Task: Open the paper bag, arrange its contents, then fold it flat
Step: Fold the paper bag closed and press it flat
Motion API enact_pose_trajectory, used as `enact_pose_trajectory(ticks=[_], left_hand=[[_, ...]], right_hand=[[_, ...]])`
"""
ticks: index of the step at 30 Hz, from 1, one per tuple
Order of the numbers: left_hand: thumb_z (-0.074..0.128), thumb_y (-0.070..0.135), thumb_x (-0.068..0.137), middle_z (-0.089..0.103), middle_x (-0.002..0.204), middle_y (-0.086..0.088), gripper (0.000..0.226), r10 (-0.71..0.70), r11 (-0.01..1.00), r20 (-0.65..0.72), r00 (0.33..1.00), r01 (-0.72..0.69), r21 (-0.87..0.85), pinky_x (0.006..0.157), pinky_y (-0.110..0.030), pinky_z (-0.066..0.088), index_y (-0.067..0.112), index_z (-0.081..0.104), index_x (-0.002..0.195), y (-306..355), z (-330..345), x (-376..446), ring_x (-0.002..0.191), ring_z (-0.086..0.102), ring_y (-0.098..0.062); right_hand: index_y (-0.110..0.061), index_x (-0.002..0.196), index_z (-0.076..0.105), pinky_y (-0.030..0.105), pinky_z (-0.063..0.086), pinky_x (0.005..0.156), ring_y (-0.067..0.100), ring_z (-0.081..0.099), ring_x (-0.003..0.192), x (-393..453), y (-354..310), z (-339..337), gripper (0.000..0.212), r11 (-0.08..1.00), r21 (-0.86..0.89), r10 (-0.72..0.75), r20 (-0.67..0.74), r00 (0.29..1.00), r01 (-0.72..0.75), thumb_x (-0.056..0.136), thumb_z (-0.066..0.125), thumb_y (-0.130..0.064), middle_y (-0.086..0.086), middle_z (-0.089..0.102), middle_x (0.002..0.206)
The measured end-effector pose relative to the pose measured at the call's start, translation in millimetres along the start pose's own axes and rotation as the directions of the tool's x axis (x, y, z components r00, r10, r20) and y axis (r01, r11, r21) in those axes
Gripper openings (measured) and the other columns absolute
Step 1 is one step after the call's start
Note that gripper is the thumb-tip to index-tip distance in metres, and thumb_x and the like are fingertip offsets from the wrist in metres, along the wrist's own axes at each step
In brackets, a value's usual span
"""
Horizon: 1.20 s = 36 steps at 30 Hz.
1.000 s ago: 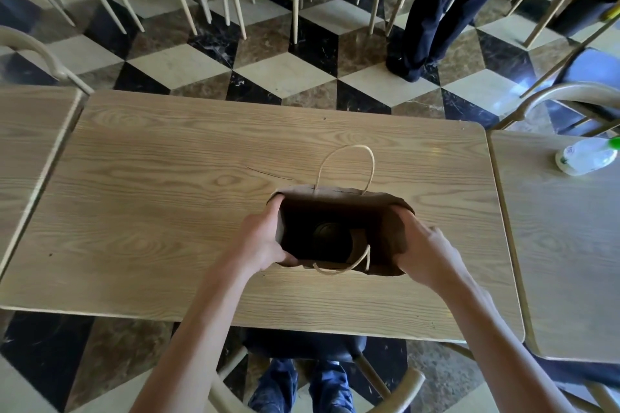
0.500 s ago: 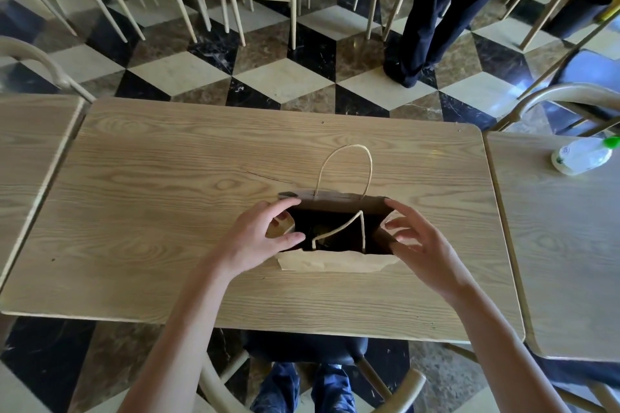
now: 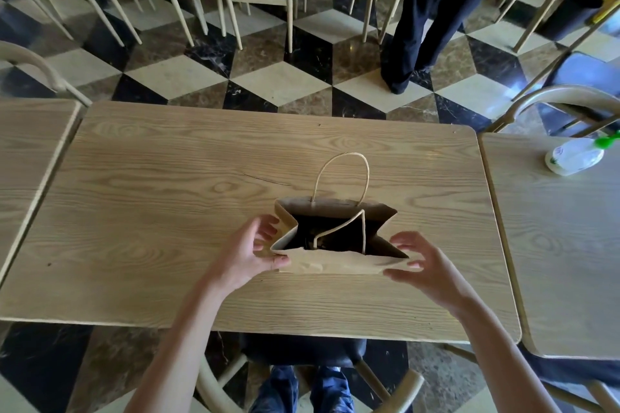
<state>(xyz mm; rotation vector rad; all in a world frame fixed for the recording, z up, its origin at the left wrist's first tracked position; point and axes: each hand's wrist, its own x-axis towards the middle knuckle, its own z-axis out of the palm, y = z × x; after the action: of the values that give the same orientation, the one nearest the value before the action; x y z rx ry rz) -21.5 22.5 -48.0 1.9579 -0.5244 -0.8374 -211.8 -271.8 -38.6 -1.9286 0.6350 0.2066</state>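
One brown kraft paper bag (image 3: 335,263) with two twisted paper loop handles: far handle (image 3: 342,178) stands up over the back rim, near handle (image 3: 345,228) droops into the open mouth. Bag stands upright on the middle light wood-grain desk (image 3: 167,211), toward its near edge, mouth open, side gussets creased inward. Inside is dark; contents cannot be made out.

Three desks in view: the middle one, a second at left (image 3: 30,151), a third at right (image 3: 553,245). One clear plastic bottle with a green cap (image 3: 575,157) lies on the right desk, well apart from the bag.

Two bare hands. Left hand (image 3: 250,251) at the bag's left near corner, thumb pressed on the front panel's edge, fingers curled by the left gusset, so it pinches the bag. Right hand (image 3: 426,265) at the right near corner, fingers spread and apart, thumb tip just under the front panel's corner; real contact cannot be told. Bag sits between the two hands.

One standing person's dark trouser legs (image 3: 422,10) beyond the desk on the checkered floor (image 3: 174,77).
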Motion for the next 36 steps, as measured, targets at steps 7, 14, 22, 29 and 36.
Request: enact_pose_trajectory(ticks=[7,14,22,29,36], left_hand=[[0.078,0.02,0.078,0.048,0.135,-0.002,0.038,0.123,0.992,-0.048,0.991,-0.123,-0.002,0.099,-0.042,0.049,0.035,0.061,0.107,2.8,14.1,10.2,0.122,0.051,-0.012],[0.075,0.022,0.082,0.075,0.098,0.003,0.017,0.003,0.989,-0.123,0.992,-0.021,-0.144,0.086,-0.049,0.056,0.028,0.069,0.097,0.0,25.6,12.7,0.09,0.071,-0.014],[0.068,0.006,0.086,0.068,0.082,-0.011,0.042,0.027,0.972,-0.341,0.94,-0.104,-0.209,0.071,-0.048,0.055,0.031,0.043,0.108,-4.3,41.4,16.8,0.072,0.064,-0.025],[0.079,0.028,0.076,0.047,0.101,-0.011,0.031,0.28,0.891,-0.348,0.895,-0.107,0.442,0.077,-0.033,0.05,0.026,0.073,0.106,-2.0,49.2,19.2,0.094,0.046,-0.021],[0.08,0.049,0.064,0.054,0.138,-0.007,0.065,0.318,0.573,-0.028,0.948,-0.169,0.802,0.11,-0.05,0.03,0.018,0.063,0.119,4.2,51.0,26.8,0.131,0.044,-0.027]], right_hand=[[-0.037,0.098,0.067,0.037,0.044,0.1,0.017,0.047,0.125,10.5,-5.7,19.5,0.02,0.996,-0.077,-0.036,-0.048,0.998,0.032,0.085,0.074,-0.025,-0.01,0.038,0.146],[-0.026,0.107,0.071,0.017,0.047,0.076,0.014,0.066,0.095,16.3,-5.0,23.1,0.019,0.997,-0.07,-0.034,-0.078,0.996,0.029,0.089,0.067,-0.031,-0.015,0.069,0.105],[-0.028,0.111,0.042,0.02,0.051,0.067,0.004,0.069,0.081,23.7,1.8,36.1,0.05,0.996,0.094,0.016,-0.307,0.952,0.013,0.078,0.078,-0.015,-0.008,0.072,0.094],[-0.039,0.135,0.051,0.037,0.042,0.099,0.019,0.043,0.116,21.8,4.9,48.8,0.054,0.894,-0.431,-0.256,-0.271,0.928,0.121,0.083,0.068,-0.045,0.002,0.046,0.133],[-0.026,0.135,0.051,0.053,0.021,0.115,0.019,0.033,0.138,28.7,-5.0,55.5,0.062,0.63,-0.755,-0.333,-0.05,0.942,0.183,0.083,0.061,-0.056,-0.003,0.043,0.149]])
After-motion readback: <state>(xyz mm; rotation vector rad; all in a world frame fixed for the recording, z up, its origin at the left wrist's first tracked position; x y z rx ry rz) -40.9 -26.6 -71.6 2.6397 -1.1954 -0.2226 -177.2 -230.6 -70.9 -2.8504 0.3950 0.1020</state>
